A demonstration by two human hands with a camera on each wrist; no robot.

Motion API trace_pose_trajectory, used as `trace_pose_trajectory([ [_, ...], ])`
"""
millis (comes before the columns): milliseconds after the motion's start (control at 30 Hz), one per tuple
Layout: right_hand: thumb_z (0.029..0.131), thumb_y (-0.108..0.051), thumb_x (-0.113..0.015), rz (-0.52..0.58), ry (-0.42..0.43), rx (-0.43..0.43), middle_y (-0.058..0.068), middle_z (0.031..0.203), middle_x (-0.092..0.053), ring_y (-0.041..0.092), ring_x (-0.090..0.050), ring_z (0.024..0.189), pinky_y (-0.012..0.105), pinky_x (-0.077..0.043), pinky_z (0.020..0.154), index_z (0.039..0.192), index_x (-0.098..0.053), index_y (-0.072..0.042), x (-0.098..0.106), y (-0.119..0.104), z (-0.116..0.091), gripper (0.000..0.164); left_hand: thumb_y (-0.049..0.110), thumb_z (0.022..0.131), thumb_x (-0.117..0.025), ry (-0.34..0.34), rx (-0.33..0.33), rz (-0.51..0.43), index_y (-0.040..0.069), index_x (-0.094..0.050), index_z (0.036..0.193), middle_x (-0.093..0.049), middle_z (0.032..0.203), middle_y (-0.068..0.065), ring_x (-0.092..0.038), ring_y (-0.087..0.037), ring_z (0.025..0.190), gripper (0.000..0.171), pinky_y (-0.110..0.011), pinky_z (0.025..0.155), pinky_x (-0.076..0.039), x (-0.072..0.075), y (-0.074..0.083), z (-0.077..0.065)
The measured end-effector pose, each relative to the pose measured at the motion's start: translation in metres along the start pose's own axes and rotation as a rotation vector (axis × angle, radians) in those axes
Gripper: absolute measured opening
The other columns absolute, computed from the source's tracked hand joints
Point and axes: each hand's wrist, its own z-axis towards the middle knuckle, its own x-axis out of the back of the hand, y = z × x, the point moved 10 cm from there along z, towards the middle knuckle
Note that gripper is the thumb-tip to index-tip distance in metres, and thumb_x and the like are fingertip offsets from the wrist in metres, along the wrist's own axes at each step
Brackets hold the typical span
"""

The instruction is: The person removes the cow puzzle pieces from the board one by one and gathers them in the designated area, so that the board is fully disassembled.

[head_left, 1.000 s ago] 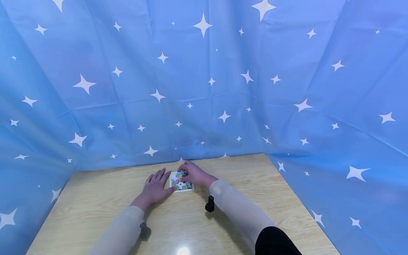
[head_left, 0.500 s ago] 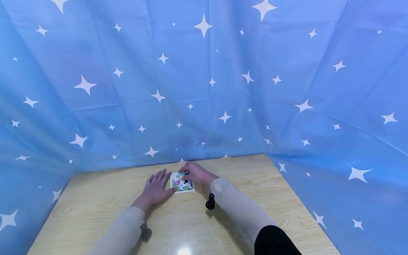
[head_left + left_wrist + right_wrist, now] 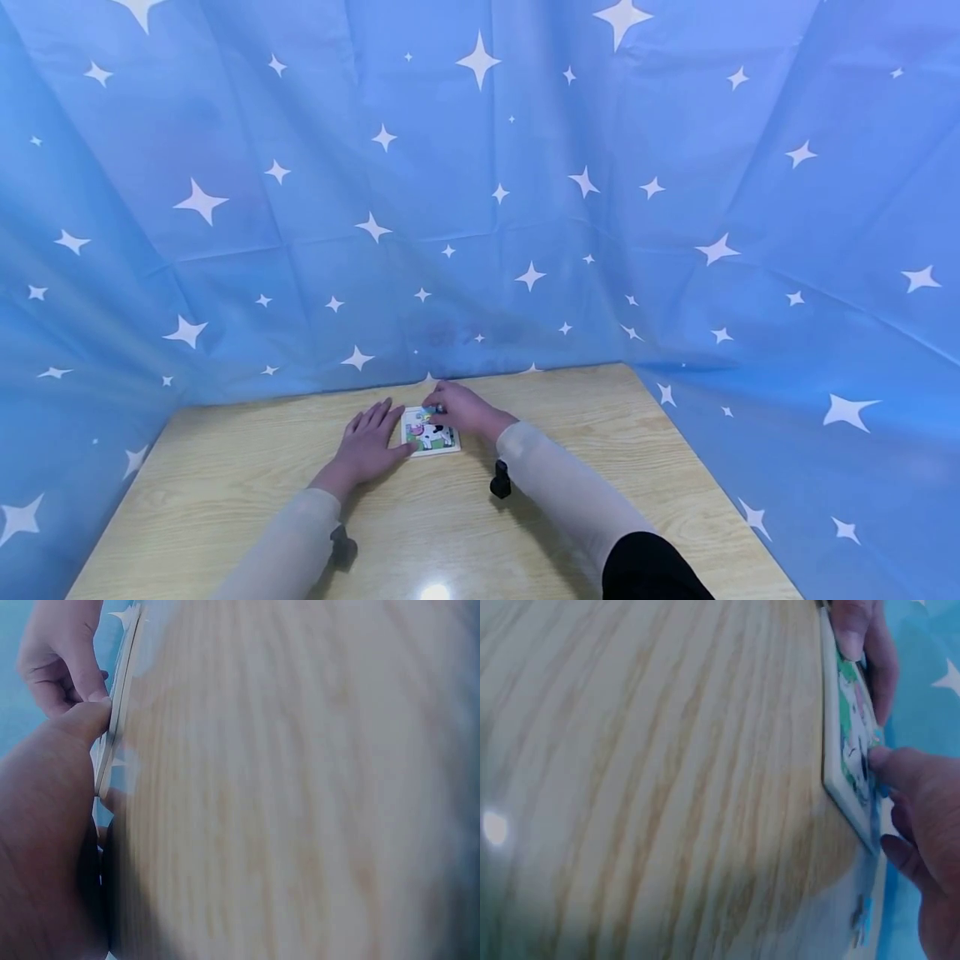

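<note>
A small jigsaw puzzle [image 3: 431, 438] with a black-and-white cow on green lies flat on the table in a pale frame. My left hand [image 3: 367, 442] rests at its left side, fingers spread on the tabletop and thumb pressing the lower left corner. Over the upper part of the picture, my right hand [image 3: 463, 410] pinches a blue-and-yellow puzzle piece [image 3: 427, 412] between thumb and fingers. In the right wrist view the right thumb [image 3: 889, 759] sits right above the picture, and the fingertips partly hide the piece.
The wooden table [image 3: 480, 517] ends at a blue star-patterned curtain [image 3: 480, 208] behind and on both sides. Another bluish puzzle piece [image 3: 864, 921] lies on the tabletop to the right of the frame. Small black devices hang at both wrists.
My right fingers have shifted slightly with the piece at the top of the puzzle. The left hand has kept its place, and the head view has drifted a little.
</note>
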Motion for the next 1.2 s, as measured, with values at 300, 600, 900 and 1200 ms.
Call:
trace_pose_trajectory([
  [300, 0.108, -0.024, -0.077, 0.175, -0.025, -0.005, -0.006, 0.113, -0.066, 0.007, -0.059, 0.098, 0.027, -0.055, 0.09, 0.137, -0.079, -0.014, -0.004, 0.014, 0.001, 0.031, 0.067, 0.106, -0.057, -0.039, 0.033, 0.031, 0.009, -0.039, 0.171, -0.028, 0.179, -0.025, -0.021, -0.048, 0.165, 0.089, -0.073, 0.129, -0.015, 0.001, 0.003, 0.0],
  [600, 0.106, -0.021, -0.079, 0.227, -0.005, -0.038, -0.005, 0.118, -0.071, 0.006, -0.066, 0.104, 0.028, -0.059, 0.095, 0.136, -0.079, -0.012, -0.003, 0.015, -0.001, 0.032, 0.071, 0.105, -0.056, -0.017, 0.021, 0.012, 0.011, -0.038, 0.173, -0.027, 0.179, -0.024, -0.021, -0.047, 0.166, 0.092, -0.073, 0.129, -0.015, -0.003, -0.004, 0.003],
  [900, 0.104, -0.023, -0.079, 0.062, 0.041, -0.01, -0.004, 0.117, -0.069, 0.007, -0.064, 0.101, 0.03, -0.058, 0.093, 0.134, -0.08, -0.012, -0.002, 0.007, -0.006, 0.032, 0.073, 0.103, -0.059, 0.006, -0.001, -0.001, 0.015, -0.038, 0.173, -0.028, 0.18, -0.021, -0.022, -0.046, 0.166, 0.094, -0.074, 0.129, -0.016, -0.012, -0.017, 0.008],
  [1200, 0.102, -0.021, -0.076, 0.029, 0.069, 0.03, -0.006, 0.118, -0.066, 0.007, -0.06, 0.1, 0.028, -0.056, 0.093, 0.137, -0.079, -0.013, 0.002, 0.007, -0.013, 0.035, 0.07, 0.105, -0.06, -0.002, 0.007, 0.0, 0.015, -0.037, 0.174, -0.028, 0.18, -0.02, -0.021, -0.045, 0.167, 0.091, -0.074, 0.129, -0.016, -0.01, -0.013, 0.007],
])
